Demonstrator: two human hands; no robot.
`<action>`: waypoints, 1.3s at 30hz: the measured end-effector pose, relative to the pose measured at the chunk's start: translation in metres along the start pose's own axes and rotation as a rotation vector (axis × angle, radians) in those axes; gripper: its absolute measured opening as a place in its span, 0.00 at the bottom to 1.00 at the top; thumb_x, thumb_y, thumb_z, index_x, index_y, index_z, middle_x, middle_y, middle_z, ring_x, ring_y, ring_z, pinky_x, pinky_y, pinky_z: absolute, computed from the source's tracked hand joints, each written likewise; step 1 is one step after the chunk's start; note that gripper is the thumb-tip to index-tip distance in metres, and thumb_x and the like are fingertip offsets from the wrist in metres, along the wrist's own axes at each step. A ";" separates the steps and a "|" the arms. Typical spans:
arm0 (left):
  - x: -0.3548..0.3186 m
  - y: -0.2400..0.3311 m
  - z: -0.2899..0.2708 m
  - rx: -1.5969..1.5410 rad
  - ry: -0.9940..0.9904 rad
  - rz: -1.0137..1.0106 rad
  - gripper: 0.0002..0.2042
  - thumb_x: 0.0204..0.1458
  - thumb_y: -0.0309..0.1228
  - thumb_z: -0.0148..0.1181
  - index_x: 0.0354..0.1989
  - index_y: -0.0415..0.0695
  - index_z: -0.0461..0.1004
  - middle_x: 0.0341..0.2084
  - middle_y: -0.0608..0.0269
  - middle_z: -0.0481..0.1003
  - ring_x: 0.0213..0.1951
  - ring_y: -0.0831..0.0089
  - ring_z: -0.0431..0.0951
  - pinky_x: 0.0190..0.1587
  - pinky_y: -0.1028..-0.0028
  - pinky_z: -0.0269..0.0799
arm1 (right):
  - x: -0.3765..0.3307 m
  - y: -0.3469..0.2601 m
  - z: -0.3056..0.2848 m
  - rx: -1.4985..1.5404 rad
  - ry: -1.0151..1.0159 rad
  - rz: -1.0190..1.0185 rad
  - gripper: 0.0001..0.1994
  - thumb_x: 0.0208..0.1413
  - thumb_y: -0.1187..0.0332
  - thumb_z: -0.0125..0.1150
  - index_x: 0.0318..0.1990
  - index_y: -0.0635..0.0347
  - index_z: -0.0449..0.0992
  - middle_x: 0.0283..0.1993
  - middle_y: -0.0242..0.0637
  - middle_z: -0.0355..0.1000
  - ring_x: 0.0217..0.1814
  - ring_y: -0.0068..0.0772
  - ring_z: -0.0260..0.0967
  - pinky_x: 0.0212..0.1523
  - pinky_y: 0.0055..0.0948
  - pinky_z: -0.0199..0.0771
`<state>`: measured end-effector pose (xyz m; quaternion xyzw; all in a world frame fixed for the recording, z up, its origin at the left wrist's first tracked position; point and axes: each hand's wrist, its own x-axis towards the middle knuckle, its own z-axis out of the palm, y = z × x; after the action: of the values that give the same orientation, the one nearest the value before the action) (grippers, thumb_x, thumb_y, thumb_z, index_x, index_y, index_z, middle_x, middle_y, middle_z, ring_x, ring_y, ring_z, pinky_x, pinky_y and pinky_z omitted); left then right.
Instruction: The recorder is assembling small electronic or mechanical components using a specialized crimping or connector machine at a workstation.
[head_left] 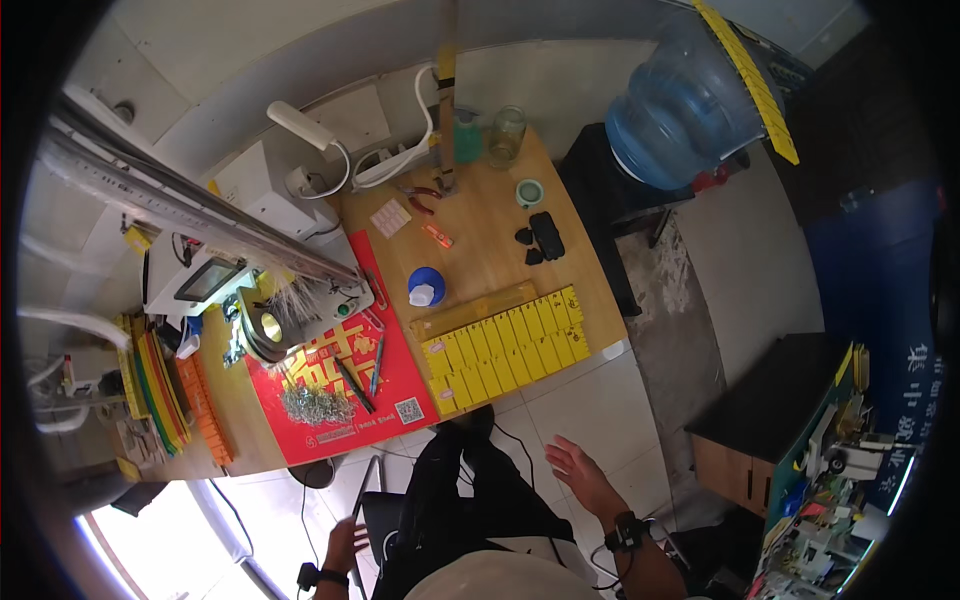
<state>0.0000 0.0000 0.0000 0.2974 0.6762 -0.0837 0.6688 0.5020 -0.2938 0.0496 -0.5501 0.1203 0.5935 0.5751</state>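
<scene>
My right hand hangs in the air in front of the desk's near edge, palm turned up and fingers spread, with nothing in it. Lower down on the left, my left hand is beside a dark seat edge, its fingers stretched out and nothing visible in them. Nearest to the right hand on the desk is a yellow sectioned tray. Left of that lies a red printed sheet bearing a tangle of thin silvery wires, a black pen and a slimmer blue-grey pen.
A bench machine with a lamp stands left on the wooden desk. Farther back are a blue-and-white bottle, red-handled pliers, an orange cutter and a glass jar. A water jug and low cabinet flank the right.
</scene>
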 end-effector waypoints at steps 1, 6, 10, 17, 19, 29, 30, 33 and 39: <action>0.006 -0.013 -0.027 0.057 0.024 -0.059 0.20 0.68 0.44 0.54 0.63 0.47 0.68 0.48 0.54 0.79 0.45 0.60 0.83 0.44 0.58 0.79 | 0.013 0.044 -0.024 0.057 0.126 0.097 0.48 0.65 0.27 0.46 0.80 0.54 0.51 0.80 0.45 0.57 0.81 0.43 0.53 0.80 0.49 0.45; 0.065 -0.097 -0.096 0.215 0.039 -0.179 0.23 0.67 0.40 0.57 0.67 0.45 0.63 0.47 0.58 0.78 0.46 0.61 0.81 0.46 0.61 0.82 | 0.013 0.234 -0.112 -0.158 0.478 0.524 0.49 0.62 0.27 0.52 0.79 0.55 0.54 0.77 0.47 0.61 0.80 0.44 0.55 0.78 0.53 0.47; 0.119 -0.107 -0.127 0.344 0.103 -0.145 0.31 0.68 0.44 0.56 0.76 0.50 0.55 0.54 0.61 0.77 0.51 0.64 0.79 0.53 0.56 0.80 | 0.022 0.402 -0.145 -0.287 0.495 0.708 0.44 0.61 0.26 0.53 0.68 0.55 0.68 0.60 0.40 0.73 0.63 0.37 0.68 0.60 0.49 0.67; 0.209 -0.158 -0.134 0.504 0.213 -0.236 0.32 0.67 0.46 0.56 0.75 0.51 0.55 0.56 0.65 0.75 0.51 0.63 0.77 0.53 0.56 0.75 | -0.011 0.619 -0.090 -0.555 0.566 0.860 0.55 0.50 0.13 0.39 0.39 0.67 0.84 0.43 0.55 0.83 0.54 0.53 0.79 0.58 0.50 0.72; 0.214 -0.153 -0.136 0.483 0.231 -0.226 0.31 0.67 0.45 0.56 0.75 0.50 0.56 0.55 0.65 0.75 0.50 0.63 0.76 0.52 0.57 0.75 | 0.005 0.607 -0.082 -0.602 0.562 0.849 0.51 0.50 0.15 0.46 0.37 0.65 0.85 0.39 0.50 0.84 0.48 0.49 0.81 0.56 0.46 0.74; 0.293 -0.080 -0.079 0.469 0.140 -0.037 0.26 0.67 0.40 0.56 0.71 0.47 0.62 0.48 0.66 0.75 0.45 0.66 0.76 0.47 0.63 0.73 | 0.121 0.357 -0.009 -0.599 0.573 0.458 0.40 0.56 0.25 0.54 0.34 0.61 0.85 0.29 0.45 0.82 0.35 0.41 0.83 0.44 0.42 0.80; 0.305 -0.074 -0.070 0.470 0.114 -0.006 0.25 0.67 0.39 0.56 0.70 0.47 0.62 0.47 0.66 0.75 0.44 0.66 0.76 0.46 0.63 0.73 | 0.127 0.339 -0.003 -0.625 0.574 0.371 0.40 0.57 0.25 0.53 0.35 0.62 0.85 0.30 0.46 0.82 0.36 0.44 0.83 0.45 0.43 0.81; 0.342 -0.062 -0.050 0.470 0.063 0.081 0.24 0.67 0.38 0.56 0.69 0.46 0.64 0.45 0.66 0.76 0.43 0.67 0.76 0.45 0.65 0.73 | 0.153 0.329 0.005 -0.875 0.693 0.285 0.42 0.58 0.25 0.52 0.37 0.64 0.85 0.32 0.50 0.82 0.40 0.52 0.83 0.48 0.47 0.80; 0.379 -0.075 -0.055 0.396 0.062 0.272 0.21 0.68 0.35 0.56 0.67 0.44 0.67 0.42 0.67 0.76 0.40 0.69 0.76 0.41 0.69 0.72 | 0.162 0.348 -0.004 -0.876 0.620 0.231 0.37 0.60 0.28 0.53 0.43 0.57 0.87 0.36 0.53 0.82 0.42 0.57 0.81 0.48 0.46 0.79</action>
<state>-0.0582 0.0771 -0.3779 0.5134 0.6206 -0.1146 0.5815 0.2642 -0.3155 -0.2504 -0.8704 0.0851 0.4574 0.1612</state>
